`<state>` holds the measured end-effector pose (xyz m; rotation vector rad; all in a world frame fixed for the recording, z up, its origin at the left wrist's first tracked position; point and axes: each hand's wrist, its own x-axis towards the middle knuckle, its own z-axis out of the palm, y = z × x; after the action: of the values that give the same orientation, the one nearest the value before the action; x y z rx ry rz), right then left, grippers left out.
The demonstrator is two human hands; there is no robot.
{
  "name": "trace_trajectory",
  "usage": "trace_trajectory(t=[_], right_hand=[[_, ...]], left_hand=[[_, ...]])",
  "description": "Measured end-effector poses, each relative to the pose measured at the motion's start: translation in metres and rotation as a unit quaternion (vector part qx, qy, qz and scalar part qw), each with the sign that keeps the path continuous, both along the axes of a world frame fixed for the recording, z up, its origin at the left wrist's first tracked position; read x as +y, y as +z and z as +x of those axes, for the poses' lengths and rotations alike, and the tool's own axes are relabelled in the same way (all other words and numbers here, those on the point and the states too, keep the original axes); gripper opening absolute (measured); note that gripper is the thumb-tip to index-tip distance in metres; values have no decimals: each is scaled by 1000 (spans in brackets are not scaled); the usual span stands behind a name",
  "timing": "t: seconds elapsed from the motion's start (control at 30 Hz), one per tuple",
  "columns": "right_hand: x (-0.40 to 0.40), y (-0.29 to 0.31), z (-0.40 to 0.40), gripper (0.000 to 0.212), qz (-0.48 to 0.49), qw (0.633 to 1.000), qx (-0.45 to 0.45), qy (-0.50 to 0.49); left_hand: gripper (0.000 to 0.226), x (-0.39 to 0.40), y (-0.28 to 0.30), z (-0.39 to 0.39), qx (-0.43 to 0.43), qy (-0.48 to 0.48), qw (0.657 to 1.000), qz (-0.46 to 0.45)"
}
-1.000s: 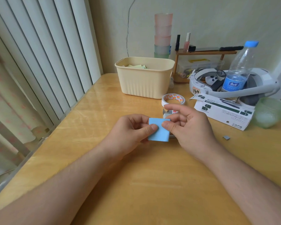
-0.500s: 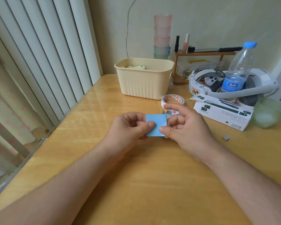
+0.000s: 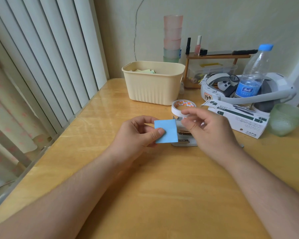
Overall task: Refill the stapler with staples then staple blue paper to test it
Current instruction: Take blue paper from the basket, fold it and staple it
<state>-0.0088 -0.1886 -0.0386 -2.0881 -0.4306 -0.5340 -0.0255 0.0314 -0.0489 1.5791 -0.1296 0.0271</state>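
Left hand point(image 3: 138, 133) pinches the paper point(image 3: 166, 131) just left of the stapler point(image 3: 184, 135); right hand point(image 3: 209, 130) loosely curled, empty, over it; stapling seemingly remains.

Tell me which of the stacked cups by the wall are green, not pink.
The bottom two of the stacked cups, just behind the cream basket, are green; the taller run above them is pink.

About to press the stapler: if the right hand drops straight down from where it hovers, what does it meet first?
Most likely the stapler. The right hand hovers open above it, blurred, and the blue paper sits left of that line in the left hand. Depth is uncertain.
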Motion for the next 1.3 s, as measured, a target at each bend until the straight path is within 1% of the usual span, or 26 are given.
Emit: trace_trajectory(t=[0.03,0.07,0.1,0.17,0.2,0.23,0.3,0.4,0.47,0.5,0.67,0.87,1.0,1.07,1.13,1.2,1.23,1.27,1.3], right_hand=[[-5,0,4,19,-63,997,-41,-29],[-8,-1,8,25,-113,992,-47,-38],[-9,-2,10,33,-153,987,-21,-34],[-6,-7,12,47,-218,974,58,-22],[-3,-8,12,47,-235,968,85,-21],[-1,-8,11,43,-230,968,100,-20],[-1,-4,11,33,-186,977,104,-14],[-2,1,8,32,-155,981,113,-1],[-3,2,5,31,-153,980,126,11],[-3,1,5,31,-159,979,128,20],[-6,1,4,32,-178,974,136,42],[-7,2,3,33,-183,973,139,35],[-7,4,1,34,-207,967,141,37],[-7,6,-1,32,-201,969,141,33],[-6,13,-2,37,-170,978,122,23],[-3,24,3,59,-147,982,122,1],[1,30,7,71,-145,979,142,-3],[6,35,12,76,-149,974,171,-2],[13,41,15,75,-164,965,205,0]], left_hand=[[26,3,-1,2,-6,11,1000,10],[30,6,-1,3,-12,24,999,26],[32,9,-1,5,-19,38,998,46],[26,12,-2,8,-23,60,994,87],[23,12,-3,9,-17,67,992,101],[21,11,-4,10,-7,72,991,110],[19,9,-5,10,17,72,991,111],[17,5,-3,10,51,53,995,64],[17,2,-2,9,69,28,997,31],[18,0,-2,8,72,17,997,31],[23,-3,-8,9,82,-18,992,95],[25,-5,-12,11,88,-17,986,138],[26,-7,-11,12,91,-17,985,143],[25,-9,-12,12,89,-11,985,148],[25,-10,-13,13,87,-9,984,157],[26,-9,-13,14,91,-12,983,159],[27,-9,-13,14,93,-15,983,159],[27,-9,-12,15,94,-16,983,158],[28,-10,-12,15,94,-17,983,158]])
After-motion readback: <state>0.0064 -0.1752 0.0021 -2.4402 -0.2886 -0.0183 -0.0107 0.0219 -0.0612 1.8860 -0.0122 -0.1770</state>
